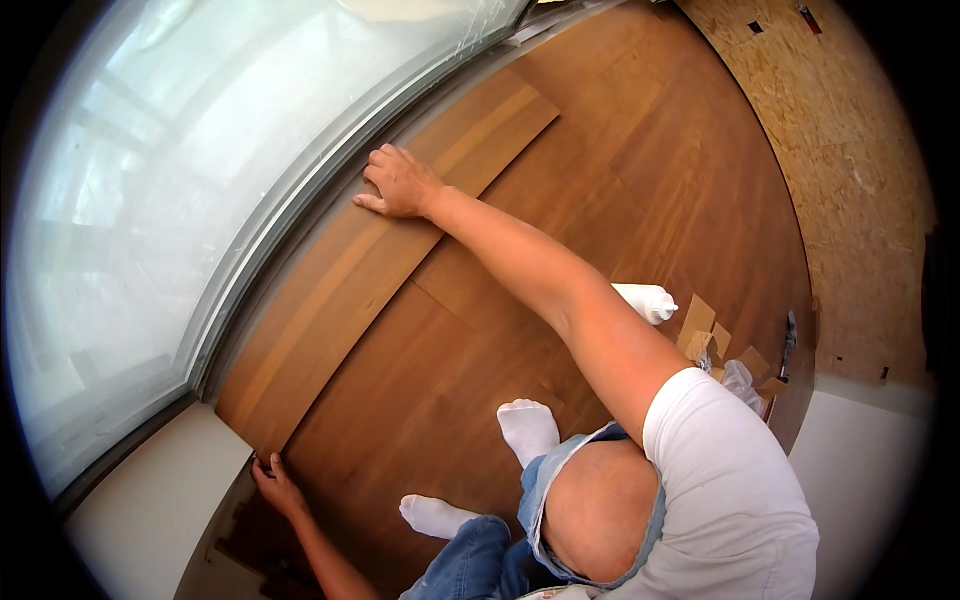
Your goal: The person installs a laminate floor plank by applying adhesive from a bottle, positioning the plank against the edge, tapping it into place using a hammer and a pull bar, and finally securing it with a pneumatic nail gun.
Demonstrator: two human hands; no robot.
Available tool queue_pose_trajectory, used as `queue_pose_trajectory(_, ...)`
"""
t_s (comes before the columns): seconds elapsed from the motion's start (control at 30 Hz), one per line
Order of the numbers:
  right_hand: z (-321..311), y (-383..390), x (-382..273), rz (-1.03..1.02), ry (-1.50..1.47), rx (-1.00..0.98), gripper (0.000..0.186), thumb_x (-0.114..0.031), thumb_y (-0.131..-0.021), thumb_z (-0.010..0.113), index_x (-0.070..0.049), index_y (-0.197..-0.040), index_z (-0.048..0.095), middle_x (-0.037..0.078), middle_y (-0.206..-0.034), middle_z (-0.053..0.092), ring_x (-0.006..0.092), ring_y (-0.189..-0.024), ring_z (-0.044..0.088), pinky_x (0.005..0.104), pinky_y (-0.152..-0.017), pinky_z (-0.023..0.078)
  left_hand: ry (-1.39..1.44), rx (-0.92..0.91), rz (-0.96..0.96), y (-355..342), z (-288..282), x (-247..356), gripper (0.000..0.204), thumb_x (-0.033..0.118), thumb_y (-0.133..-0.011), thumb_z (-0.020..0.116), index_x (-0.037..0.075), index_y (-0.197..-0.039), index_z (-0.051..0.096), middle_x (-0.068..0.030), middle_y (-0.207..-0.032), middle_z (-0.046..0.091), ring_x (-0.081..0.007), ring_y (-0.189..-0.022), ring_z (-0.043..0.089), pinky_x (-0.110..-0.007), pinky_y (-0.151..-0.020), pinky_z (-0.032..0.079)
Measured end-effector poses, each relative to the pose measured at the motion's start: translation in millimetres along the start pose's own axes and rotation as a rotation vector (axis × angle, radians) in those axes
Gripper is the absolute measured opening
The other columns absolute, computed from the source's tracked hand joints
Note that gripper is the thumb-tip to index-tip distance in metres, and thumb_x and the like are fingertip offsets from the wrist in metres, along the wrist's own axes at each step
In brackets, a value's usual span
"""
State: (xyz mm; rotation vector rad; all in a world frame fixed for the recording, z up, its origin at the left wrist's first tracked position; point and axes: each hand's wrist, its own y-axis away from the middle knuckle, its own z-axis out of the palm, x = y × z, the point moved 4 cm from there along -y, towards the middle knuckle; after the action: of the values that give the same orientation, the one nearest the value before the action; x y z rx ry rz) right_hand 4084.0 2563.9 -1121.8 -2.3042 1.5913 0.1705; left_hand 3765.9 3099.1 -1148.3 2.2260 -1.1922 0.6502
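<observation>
A long brown wood floor plank lies on top of the laid floor, along the window frame. My right hand rests on the plank's upper half, fingers bent at its window-side edge and thumb set apart. Down at the plank's near left end, my left hand touches the corner with its fingertips, thumb and forefinger spread. Some of the left hand's other fingers are hard to make out.
A large window with a grey frame borders the plank. A white squeeze bottle lies right of my right arm, near cardboard pieces and clear plastic. Chipboard edges the brown wood floor. My socked feet stand on it.
</observation>
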Motion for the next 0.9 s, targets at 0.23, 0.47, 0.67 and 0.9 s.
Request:
queue_pose_trajectory(0.23, 2.0, 5.5, 0.8, -0.05, -0.012, 0.15, 0.043, -0.048, -0.086, 0.073, -0.005, -0.085, 0.071, 0.009, -0.101, 0.064, 0.0289, -0.105, 0.057, 0.0418, -0.096, 0.049, -0.008, 0.012, 0.009, -0.1, 5.8, -10.7, 0.056, 0.03, -0.099, 0.072, -0.01, -0.134, 0.054, -0.0115, -0.105, 0.061, -0.0227, -0.093, 0.053, -0.035, -0.086, 0.047)
queue_pose_trajectory(0.47, 2.5, 5.9, 6.7, -0.049, -0.008, 0.119, 0.039, -0.044, -0.089, 0.071, -0.005, -0.09, 0.071, 0.01, -0.107, 0.063, 0.0298, -0.109, 0.055, 0.044, -0.098, 0.047, -0.103, 0.026, -0.031, 5.1, 6.8, 10.6, 0.057, 0.036, -0.097, 0.073, -0.007, -0.131, 0.058, -0.009, -0.099, 0.06, -0.0207, -0.082, 0.049, -0.033, -0.078, 0.046)
queue_pose_trajectory(0.67, 1.2, 0.6, 3.5, -0.132, -0.025, 0.168, 0.029, -0.034, -0.09, 0.071, -0.005, -0.089, 0.071, 0.012, -0.1, 0.065, 0.032, -0.102, 0.059, 0.0427, -0.091, 0.051, -0.15, 0.012, -0.115, 5.3, 6.6, 19.9, 0.059, 0.034, -0.095, 0.074, -0.008, -0.133, 0.057, -0.0135, -0.099, 0.062, -0.0233, -0.084, 0.054, -0.037, -0.083, 0.048)
queue_pose_trajectory(0.9, 6.1, 2.5, -20.7, -0.126, -0.047, 0.16, 0.019, -0.024, -0.093, 0.067, -0.005, -0.093, 0.071, 0.01, -0.103, 0.067, 0.0316, -0.103, 0.06, 0.0438, -0.092, 0.051, -0.187, 0.014, -0.114, 6.2, -7.3, 21.5, 0.054, 0.033, -0.093, 0.075, -0.005, -0.127, 0.059, -0.023, -0.121, 0.064, -0.039, -0.11, 0.062, -0.045, -0.094, 0.049)
